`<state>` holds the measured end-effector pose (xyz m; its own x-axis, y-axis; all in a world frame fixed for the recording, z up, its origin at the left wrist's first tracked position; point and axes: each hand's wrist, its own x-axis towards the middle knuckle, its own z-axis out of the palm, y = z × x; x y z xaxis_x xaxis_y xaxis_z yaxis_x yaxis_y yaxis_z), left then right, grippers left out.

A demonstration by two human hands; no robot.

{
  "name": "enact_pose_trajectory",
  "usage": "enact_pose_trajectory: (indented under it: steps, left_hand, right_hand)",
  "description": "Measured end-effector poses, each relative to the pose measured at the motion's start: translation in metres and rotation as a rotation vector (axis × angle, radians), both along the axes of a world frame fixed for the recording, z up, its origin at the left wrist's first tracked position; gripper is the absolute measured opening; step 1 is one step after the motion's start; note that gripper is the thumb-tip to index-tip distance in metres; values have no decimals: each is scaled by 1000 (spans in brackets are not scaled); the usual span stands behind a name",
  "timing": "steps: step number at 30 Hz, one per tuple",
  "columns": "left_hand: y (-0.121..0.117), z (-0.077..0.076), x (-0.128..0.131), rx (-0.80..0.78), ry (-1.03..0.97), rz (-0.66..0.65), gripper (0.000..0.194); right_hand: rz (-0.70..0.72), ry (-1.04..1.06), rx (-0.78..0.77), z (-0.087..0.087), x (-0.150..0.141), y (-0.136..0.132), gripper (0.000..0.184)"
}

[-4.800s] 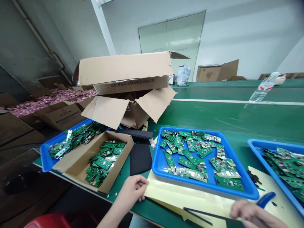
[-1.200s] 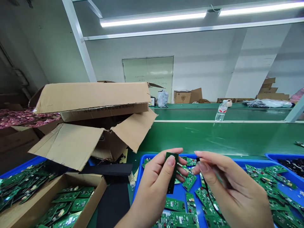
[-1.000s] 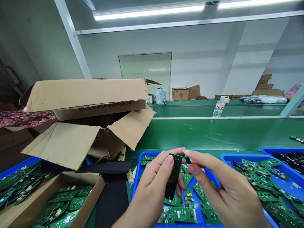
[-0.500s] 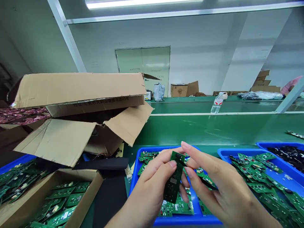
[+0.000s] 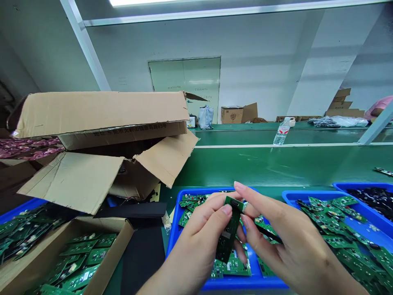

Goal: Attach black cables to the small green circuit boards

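Observation:
My left hand [image 5: 196,250] pinches a narrow green circuit board [image 5: 229,233], held nearly upright above a blue tray [image 5: 175,235] full of similar boards. My right hand [image 5: 288,250] is closed around a thin dark tool [image 5: 267,232], and its forefinger touches the top end of the held board. Both hands hover over the tray's middle and hide much of its contents.
A small cardboard box [image 5: 113,246] of boards stands at the lower left, beside a black mat [image 5: 141,254]. Behind it lies a big open carton [image 5: 101,135]. More blue trays [image 5: 294,198] of boards sit right. A water bottle [image 5: 281,133] stands on the green belt [image 5: 276,164].
Since several seconds ago my hands left the yellow sheet and picked up a board and a tool. In the last second the board tilted and sank a little; my right forefinger came onto its top.

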<state>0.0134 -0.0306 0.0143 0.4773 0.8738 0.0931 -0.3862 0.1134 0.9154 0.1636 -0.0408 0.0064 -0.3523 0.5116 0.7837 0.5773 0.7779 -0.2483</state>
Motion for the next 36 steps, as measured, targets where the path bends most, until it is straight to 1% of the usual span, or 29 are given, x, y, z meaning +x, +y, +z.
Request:
enact_pose_trajectory:
  steps: [8, 15, 19, 23, 27, 30, 33, 36]
  left_hand:
    - [1, 2, 2, -10, 44, 29, 28]
    - [1, -2, 1, -12, 52, 10, 29]
    - [1, -3, 1, -9, 57, 23, 29]
    - [4, -2, 0, 25, 79, 14, 28]
    - [5, -1, -1, 40, 89, 12, 27]
    - [6, 0, -2, 57, 110, 19, 28]
    - [6, 2, -2, 96, 168, 29, 28]
    - [4, 3, -1, 158, 256, 42, 28]
  right_hand:
    - [-21, -2, 4, -1, 0, -1, 58]
    - [-44, -14, 18, -1, 2, 1, 55]
    - [-75, -11, 12, 1, 1, -1, 51]
    - [-110, -20, 4, 4, 2, -2, 48]
    - [-141, -8, 34, 5, 5, -2, 42]
    - [-143, -9, 30, 4, 8, -2, 39]
    - [-130, -8, 33, 3, 12, -1, 37]
    - [-133, -5, 87, 1, 15, 2, 34]
